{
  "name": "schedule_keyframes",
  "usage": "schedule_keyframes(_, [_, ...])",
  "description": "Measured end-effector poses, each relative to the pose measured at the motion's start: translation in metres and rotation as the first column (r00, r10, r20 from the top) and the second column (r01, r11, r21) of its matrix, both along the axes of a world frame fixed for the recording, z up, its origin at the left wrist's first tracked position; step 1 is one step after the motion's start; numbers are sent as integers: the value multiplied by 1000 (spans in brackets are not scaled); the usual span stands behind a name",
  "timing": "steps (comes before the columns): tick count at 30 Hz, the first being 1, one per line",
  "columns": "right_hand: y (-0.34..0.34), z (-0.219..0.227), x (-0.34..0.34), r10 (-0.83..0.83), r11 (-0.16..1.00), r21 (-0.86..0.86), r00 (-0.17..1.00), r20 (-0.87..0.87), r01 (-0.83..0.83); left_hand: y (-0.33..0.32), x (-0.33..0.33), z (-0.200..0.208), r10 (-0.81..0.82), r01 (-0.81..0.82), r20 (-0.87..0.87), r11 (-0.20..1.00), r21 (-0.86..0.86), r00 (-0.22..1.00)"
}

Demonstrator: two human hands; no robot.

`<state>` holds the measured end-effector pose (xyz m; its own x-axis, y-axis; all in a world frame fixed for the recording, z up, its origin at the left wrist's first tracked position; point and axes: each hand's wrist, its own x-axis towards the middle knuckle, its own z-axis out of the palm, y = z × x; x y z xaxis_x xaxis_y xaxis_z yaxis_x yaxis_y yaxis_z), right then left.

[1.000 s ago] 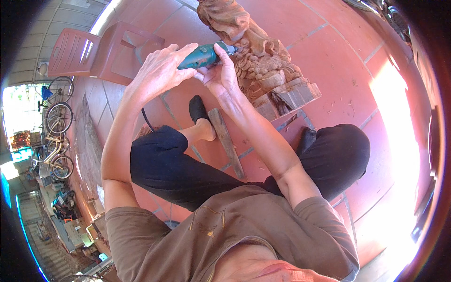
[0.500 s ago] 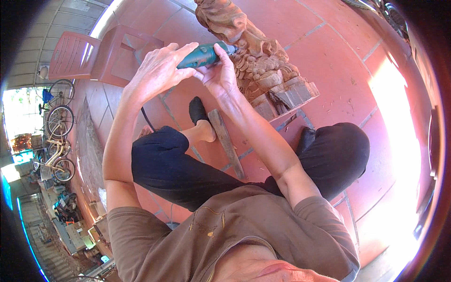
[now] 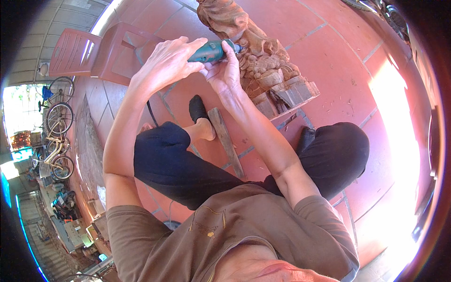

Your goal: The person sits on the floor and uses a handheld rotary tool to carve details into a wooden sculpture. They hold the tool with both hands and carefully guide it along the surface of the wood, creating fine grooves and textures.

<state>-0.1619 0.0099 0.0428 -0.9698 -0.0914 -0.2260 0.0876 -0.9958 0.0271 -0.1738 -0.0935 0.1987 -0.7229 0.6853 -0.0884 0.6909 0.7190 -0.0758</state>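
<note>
A green rotary tool [image 3: 211, 50] is held in both hands, its narrow front end pointing right at a carved wooden sculpture [image 3: 270, 77]. My left hand [image 3: 170, 62] grips the rear of the body from the left. Around its front part, my right hand [image 3: 225, 75] is closed from below, with the thumb lying over the top. The tip meets the side of the carving in view; whether it touches the wood cannot be made out. Draped folds show on the sculpture's far part, rounded lumps in the middle, and a blocky base [image 3: 293, 97] nearest me.
The sculpture lies on red floor tiles [image 3: 338, 70] with scattered wood chips. A wooden strip [image 3: 225, 141] lies between my legs. At the far left is a reddish plastic chair [image 3: 110, 54]; bicycles [image 3: 60, 117] stand beyond. A dark cord [image 3: 151, 114] hangs under my left forearm.
Both hands have shifted a little to the right with the rotary tool, along the sculpture's side. My left knee has also moved slightly right. The sculpture looks unmoved.
</note>
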Motion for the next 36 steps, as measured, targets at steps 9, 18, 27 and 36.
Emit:
schedule_keyframes(9, [0, 2, 5, -11, 999, -41, 999, -46, 9, 5, 5, 4, -45, 45, -29, 999, -22, 999])
schedule_keyframes(18, [0, 4, 11, -6, 1000, -7, 999, -40, 5, 4, 8, 8, -11, 11, 12, 999, -48, 1000])
schedule_keyframes(27, [-4, 4, 17, 29, 999, 20, 999, -36, -28, -3, 18, 11, 0, 0, 51, 1000, -8, 999])
schedule_keyframes(36, [-9, 2, 21, 56, 998, 42, 998, -27, -55, -15, 20, 7, -1, 0, 47, 1000, 20, 999])
